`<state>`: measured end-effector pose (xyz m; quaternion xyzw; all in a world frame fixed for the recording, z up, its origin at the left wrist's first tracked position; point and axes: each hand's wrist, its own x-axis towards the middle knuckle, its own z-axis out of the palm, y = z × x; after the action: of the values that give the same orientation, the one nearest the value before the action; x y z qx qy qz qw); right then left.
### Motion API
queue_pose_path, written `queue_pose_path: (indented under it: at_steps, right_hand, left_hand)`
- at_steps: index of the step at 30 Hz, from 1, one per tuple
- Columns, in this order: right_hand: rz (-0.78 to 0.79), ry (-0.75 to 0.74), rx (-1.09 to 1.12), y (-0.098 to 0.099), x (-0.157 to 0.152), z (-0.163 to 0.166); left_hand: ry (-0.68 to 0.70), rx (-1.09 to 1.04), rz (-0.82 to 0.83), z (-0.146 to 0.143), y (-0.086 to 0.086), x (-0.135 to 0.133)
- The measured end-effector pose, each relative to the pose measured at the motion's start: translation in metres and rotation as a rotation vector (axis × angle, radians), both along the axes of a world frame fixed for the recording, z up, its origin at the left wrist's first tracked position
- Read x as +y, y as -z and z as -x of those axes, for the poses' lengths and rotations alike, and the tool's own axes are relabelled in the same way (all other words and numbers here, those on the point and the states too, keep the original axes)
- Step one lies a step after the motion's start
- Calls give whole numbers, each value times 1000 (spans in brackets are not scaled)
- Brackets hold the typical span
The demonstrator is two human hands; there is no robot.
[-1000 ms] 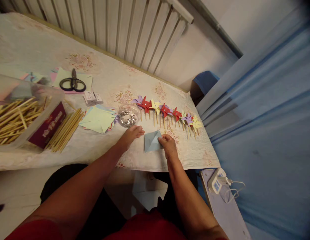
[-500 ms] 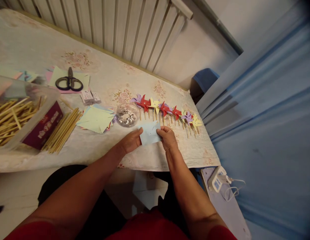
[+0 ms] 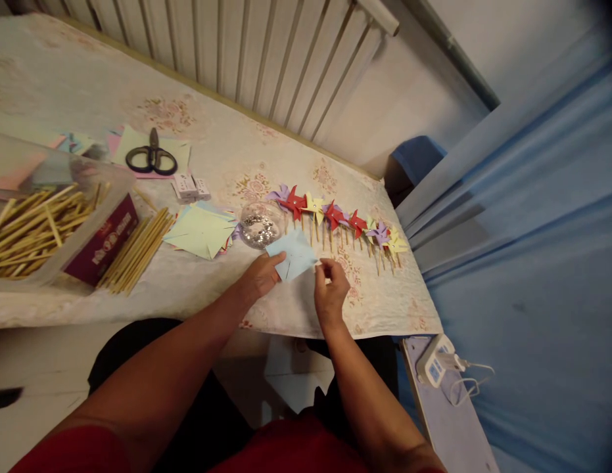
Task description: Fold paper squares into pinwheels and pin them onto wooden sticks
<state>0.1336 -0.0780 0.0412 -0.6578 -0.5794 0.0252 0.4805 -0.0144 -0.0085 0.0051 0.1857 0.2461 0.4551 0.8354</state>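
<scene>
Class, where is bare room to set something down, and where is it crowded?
Bare tablecloth shows right of the right hand, between pinwheels and front edge, and between scissors and radiator. Crowded: the left end, with plastic box, sticks and paper stack; also where blue paper overlaps the dish in view.

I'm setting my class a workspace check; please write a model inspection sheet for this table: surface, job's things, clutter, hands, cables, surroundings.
Surface: floral cloth.
Job's things: blue paper; nearby, pinwheels, paper stack, shiny bits in a clear dish, sticks in and beside a clear box.
Clutter: scissors on loose sheets; small boxes nearby.
Hands: left hand holds the blue paper; right hand is at its right corner, grip unclear.
Cables: white cable at a power strip, lower right.
Surroundings: radiator behind; blue curtain at right.
</scene>
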Motion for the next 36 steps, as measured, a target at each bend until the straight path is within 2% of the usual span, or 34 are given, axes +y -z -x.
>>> queue_pose_path:
  at_steps: [2, 4, 8, 14, 20, 26, 31, 36]
  right_hand:
    - [28, -134, -127, 12, -11, 3]
    - [70, -188, -231, 22, -16, 5]
    - [123, -209, -317, 31, -13, 5]
    - [112, -204, -292, 29, -6, 10]
    - [49, -183, -37, 28, 1, 19]
    - [188, -87, 337, 21, 9, 33]
    - [241, 30, 407, 17, 14, 36]
    - [291, 41, 472, 16, 17, 36]
  left_hand:
    - [-12, -13, 14, 0, 0, 1]
    - [-33, -30, 18, -1, 0, 1]
    - [-41, -56, -9, -2, 0, 2]
    - [-56, -73, 3, -3, -2, 2]
    - [-55, -98, 15, -3, -5, 0]
    - [-87, -99, -14, -5, -7, -2]
    - [-74, -53, -64, -8, -6, -3]
    - [-79, 64, -123, -9, -4, -3]
